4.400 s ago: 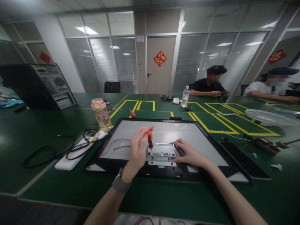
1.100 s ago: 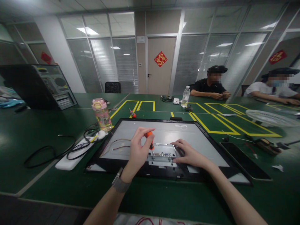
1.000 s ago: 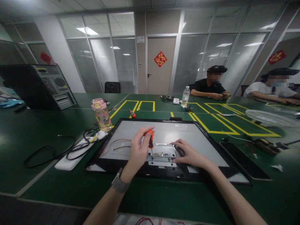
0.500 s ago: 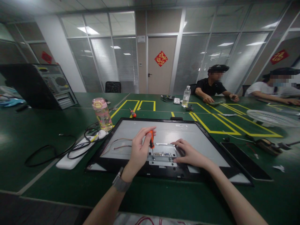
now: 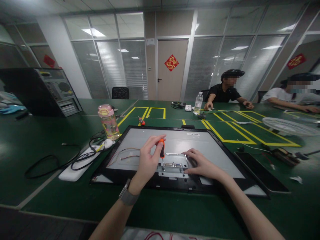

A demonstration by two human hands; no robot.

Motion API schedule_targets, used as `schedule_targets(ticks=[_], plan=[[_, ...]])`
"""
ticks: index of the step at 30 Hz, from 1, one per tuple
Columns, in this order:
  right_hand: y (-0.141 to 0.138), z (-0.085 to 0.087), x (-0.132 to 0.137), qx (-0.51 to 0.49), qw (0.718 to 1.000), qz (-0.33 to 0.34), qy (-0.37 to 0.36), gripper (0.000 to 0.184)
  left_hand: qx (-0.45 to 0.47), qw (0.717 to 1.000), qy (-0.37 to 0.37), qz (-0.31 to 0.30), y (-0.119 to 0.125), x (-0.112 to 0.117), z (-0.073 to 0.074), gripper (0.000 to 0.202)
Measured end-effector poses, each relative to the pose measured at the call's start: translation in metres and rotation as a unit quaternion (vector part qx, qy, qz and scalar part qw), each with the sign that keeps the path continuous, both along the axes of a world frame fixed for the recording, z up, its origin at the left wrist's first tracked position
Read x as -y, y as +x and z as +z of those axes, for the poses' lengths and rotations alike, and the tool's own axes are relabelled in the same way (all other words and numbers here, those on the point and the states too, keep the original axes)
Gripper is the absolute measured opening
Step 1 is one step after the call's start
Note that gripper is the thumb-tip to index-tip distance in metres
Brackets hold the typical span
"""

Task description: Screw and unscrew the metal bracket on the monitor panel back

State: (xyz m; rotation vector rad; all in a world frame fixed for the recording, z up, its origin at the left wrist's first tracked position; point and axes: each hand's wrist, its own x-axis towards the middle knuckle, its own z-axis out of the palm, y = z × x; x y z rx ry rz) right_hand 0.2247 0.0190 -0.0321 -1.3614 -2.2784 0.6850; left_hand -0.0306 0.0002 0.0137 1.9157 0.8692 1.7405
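An orange-and-black screwdriver (image 5: 162, 149) stands nearly upright at the left part of a metal bracket (image 5: 173, 174) with connector ports, which rests on the back of a display panel (image 5: 207, 146). The fingers of the left hand (image 5: 150, 156) grasp the screwdriver's handle; those of the right hand (image 5: 200, 162) grip the bracket's right end. Thin wires (image 5: 128, 156) lie on the panel, left of the bracket. On the green table (image 5: 175, 208), a white power strip (image 5: 75, 170) and a pink-lidded water bottle (image 5: 108, 123) sit left of the panel, a black smartphone (image 5: 261, 171) right.
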Motion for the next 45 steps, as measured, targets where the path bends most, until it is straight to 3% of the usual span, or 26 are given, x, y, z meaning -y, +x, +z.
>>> schedule_targets(ticks=[6,12,18,24,30,36,45], plan=[[-0.0008,0.0006,0.0,-0.001,1.0,-0.002,-0.004,0.066,0.015,0.998,0.034,0.055,0.0019,0.0003,-0.002,0.011],[-0.0006,0.0,0.0,0.0,1.0,0.0,-0.006,0.066,0.014,1.0,0.021,0.013,0.0015,0.0036,-0.0025,0.027],[-0.0009,0.0003,0.0,-0.005,1.0,-0.002,-0.003,0.065,-0.003,0.998,0.035,0.055,0.0025,0.0011,-0.0018,0.015],[-0.0011,0.0015,0.0007,-0.002,1.0,-0.004,-0.007,0.066,-0.009,1.0,0.014,0.023,0.0014,0.003,-0.0017,0.031],[-0.0004,-0.0004,-0.0001,-0.002,1.0,-0.003,-0.002,0.065,-0.01,0.998,0.033,0.059,0.0034,0.0027,-0.0015,0.017],[-0.0011,0.0012,0.0002,0.001,1.0,-0.002,0.0,0.065,-0.001,1.0,0.006,0.022,0.0037,0.0039,-0.0029,0.031],[0.0001,-0.002,-0.0012,-0.001,1.0,0.001,0.006,0.064,-0.003,0.996,0.046,0.075,0.0034,-0.002,-0.0045,0.014]])
